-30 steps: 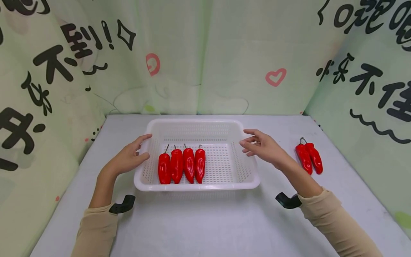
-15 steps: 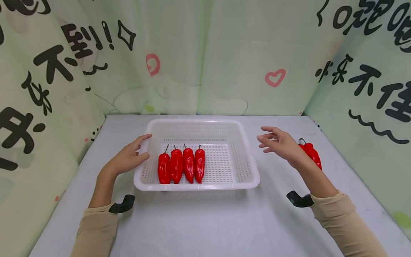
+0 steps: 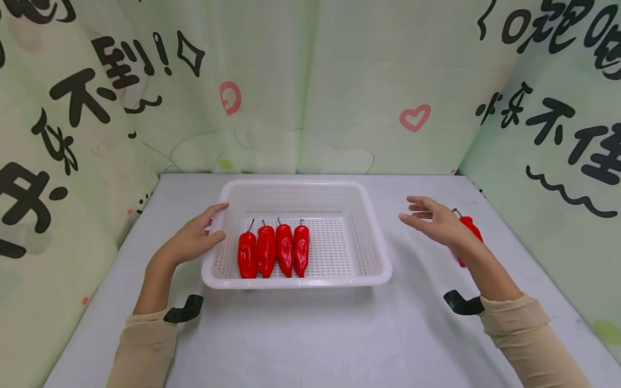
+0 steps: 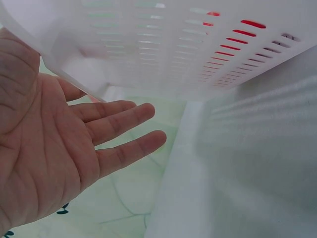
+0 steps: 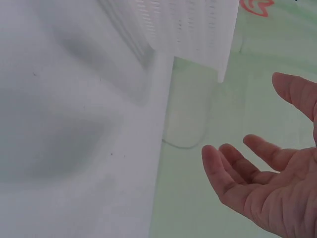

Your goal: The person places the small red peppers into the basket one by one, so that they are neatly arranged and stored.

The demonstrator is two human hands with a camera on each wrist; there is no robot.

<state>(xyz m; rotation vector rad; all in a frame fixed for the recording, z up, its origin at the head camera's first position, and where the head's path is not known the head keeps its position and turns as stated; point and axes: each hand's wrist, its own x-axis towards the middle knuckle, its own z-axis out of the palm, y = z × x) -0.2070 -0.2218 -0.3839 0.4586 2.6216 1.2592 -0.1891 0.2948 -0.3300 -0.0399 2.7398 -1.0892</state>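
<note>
A white perforated plastic basket (image 3: 330, 282) stands on the table with several glossy red peppers (image 3: 266, 251) lined up side by side in its left half. My left hand (image 3: 191, 240) rests at the basket's left rim, thumb and index finger touching it; in the left wrist view the other fingers of that hand (image 4: 64, 144) extend loosely below the rim. To the right of the basket, my right hand (image 3: 436, 223) hovers with relaxed fingers and holds nothing. Behind its wrist lies a red pepper (image 3: 470, 226), partly hidden by the hand and forearm.
The white-covered table (image 3: 301, 334) has its far edge against a pale green curtain (image 3: 349, 108) printed with black characters and hearts. Curtain panels also border the left and right sides. A black wrist strap piece (image 3: 186, 309) juts from each sleeve.
My right hand has moved away from the basket's right rim toward the right, now covering part of the loose peppers there. The left hand and basket stay in place.
</note>
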